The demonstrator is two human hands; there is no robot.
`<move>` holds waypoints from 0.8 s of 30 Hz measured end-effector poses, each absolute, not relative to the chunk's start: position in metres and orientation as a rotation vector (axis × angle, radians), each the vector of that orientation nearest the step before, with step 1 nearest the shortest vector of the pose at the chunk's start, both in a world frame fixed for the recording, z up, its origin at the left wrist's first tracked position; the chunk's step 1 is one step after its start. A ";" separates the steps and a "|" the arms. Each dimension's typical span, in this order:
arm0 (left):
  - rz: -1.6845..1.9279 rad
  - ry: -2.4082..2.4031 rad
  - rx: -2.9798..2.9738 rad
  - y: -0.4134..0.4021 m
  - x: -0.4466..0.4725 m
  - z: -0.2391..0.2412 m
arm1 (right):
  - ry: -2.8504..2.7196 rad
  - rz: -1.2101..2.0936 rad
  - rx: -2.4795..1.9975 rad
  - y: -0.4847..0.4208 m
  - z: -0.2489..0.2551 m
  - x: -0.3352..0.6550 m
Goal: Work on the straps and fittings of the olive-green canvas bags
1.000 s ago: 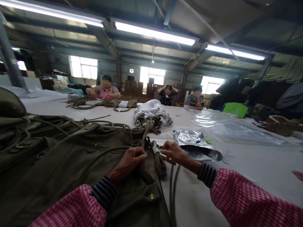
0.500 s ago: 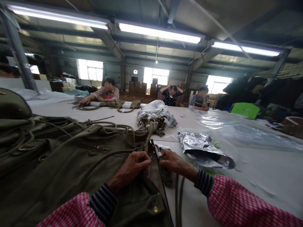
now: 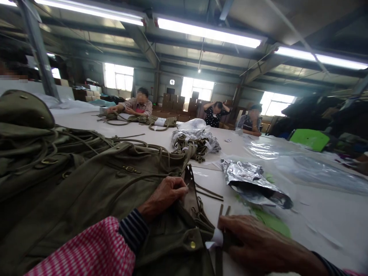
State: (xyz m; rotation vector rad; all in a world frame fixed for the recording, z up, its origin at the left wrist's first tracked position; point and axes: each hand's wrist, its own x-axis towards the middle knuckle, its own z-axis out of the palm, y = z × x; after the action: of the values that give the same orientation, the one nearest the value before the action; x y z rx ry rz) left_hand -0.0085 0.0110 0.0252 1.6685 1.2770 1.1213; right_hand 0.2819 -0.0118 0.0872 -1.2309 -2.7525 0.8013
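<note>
Olive canvas bags (image 3: 71, 184) heaped at left, foil pouch (image 3: 253, 180) at right on the table (image 3: 316, 214).
Left hand (image 3: 166, 193) pinches the bag's edge; right hand (image 3: 253, 245) grips a white-tagged strap (image 3: 220, 237), which runs away from the camera.

Workshop hall with long fluorescent tube lights (image 3: 207, 33) on a beamed ceiling. Bright windows (image 3: 117, 76) line the far wall, with stacked cardboard boxes (image 3: 172, 101) below. A grey steel column (image 3: 37, 50) stands far left. A white tabletop (image 3: 330, 214) spans the room.
</note>
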 end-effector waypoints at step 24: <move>0.849 1.290 1.985 0.005 -0.006 0.030 | -1.936 1.246 -1.192 0.044 0.032 0.210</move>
State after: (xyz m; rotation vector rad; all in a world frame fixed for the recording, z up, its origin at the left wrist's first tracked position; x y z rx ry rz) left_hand -0.0060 0.0055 0.0300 1.9852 1.2899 0.8485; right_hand 0.2100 0.0443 0.0323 -1.1920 -1.9362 1.2458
